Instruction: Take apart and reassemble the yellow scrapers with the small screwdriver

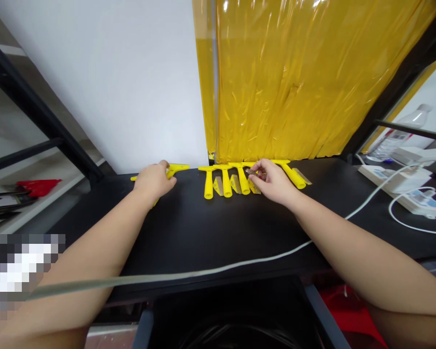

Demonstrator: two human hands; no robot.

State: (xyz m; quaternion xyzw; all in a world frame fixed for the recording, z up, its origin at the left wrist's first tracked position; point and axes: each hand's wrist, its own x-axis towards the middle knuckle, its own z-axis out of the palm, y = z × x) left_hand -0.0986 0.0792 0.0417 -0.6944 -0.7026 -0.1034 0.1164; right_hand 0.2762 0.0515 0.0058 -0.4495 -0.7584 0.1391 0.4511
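Note:
On the black tabletop, my left hand is closed around a yellow T-shaped tool; part of its handle is hidden under my palm. Several similar yellow T-shaped tools lie in a row to the right, their crossbars toward the back wall. Between their handles sit small yellow pieces with brownish flat edges. Over the right part of the row, my right hand pinches a small thin dark object, too small to name. Beside that hand, another yellow tool lies tilted.
A white cable runs across the table's front, passing by my right forearm. White power strips and a clear plastic bottle stand at the right. Behind are a white panel and a yellow film-covered panel. Black frame posts flank the table.

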